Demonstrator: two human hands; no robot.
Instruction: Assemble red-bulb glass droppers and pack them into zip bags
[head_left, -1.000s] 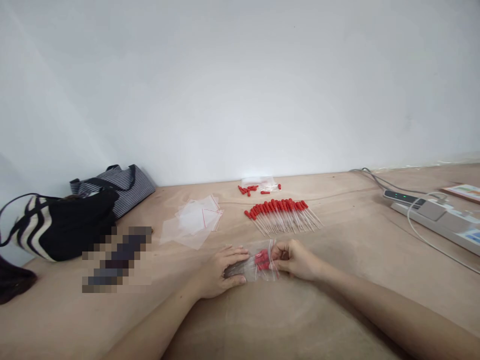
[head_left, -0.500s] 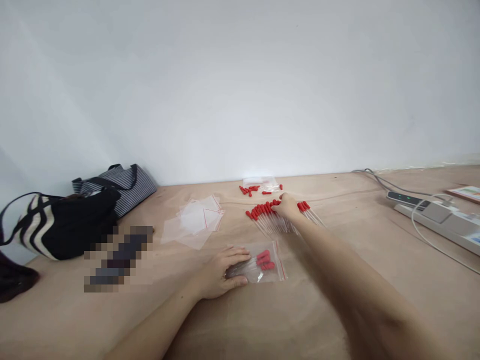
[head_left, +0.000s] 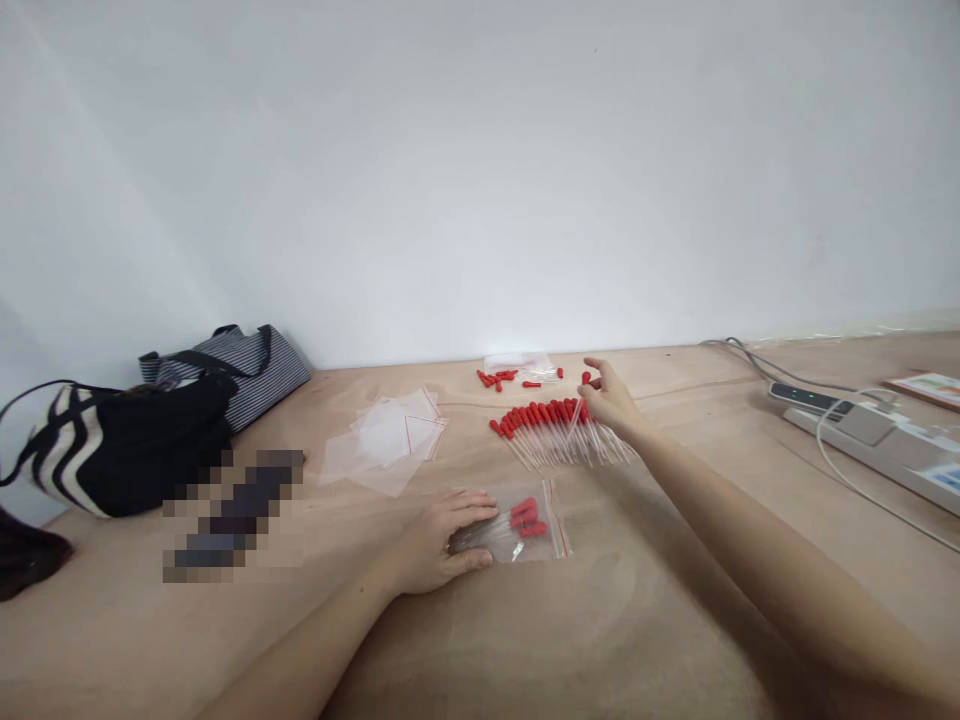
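My left hand holds down the closed end of a clear zip-lock bag on the table, fingers along its far side and thumb along its near side. Several glass droppers with red rubber bulbs lie inside the bag. My right hand pinches a single dropper by its red bulb, its tube slanting down to the left. Just below that hand, a row of droppers lies fanned out side by side, bulbs pointing away from me. The hand hides part of the row's right end.
Flat clear zip-lock bags lie overlapping left of the row. Loose red bulbs and a clear bag are near the wall. Cloth bags and a blurred dark item stand left; a power strip with cables lies right.
My right hand has moved from the row's middle to its right end and up, now with a dropper in its fingers. My left hand stays on the zip-lock bag.
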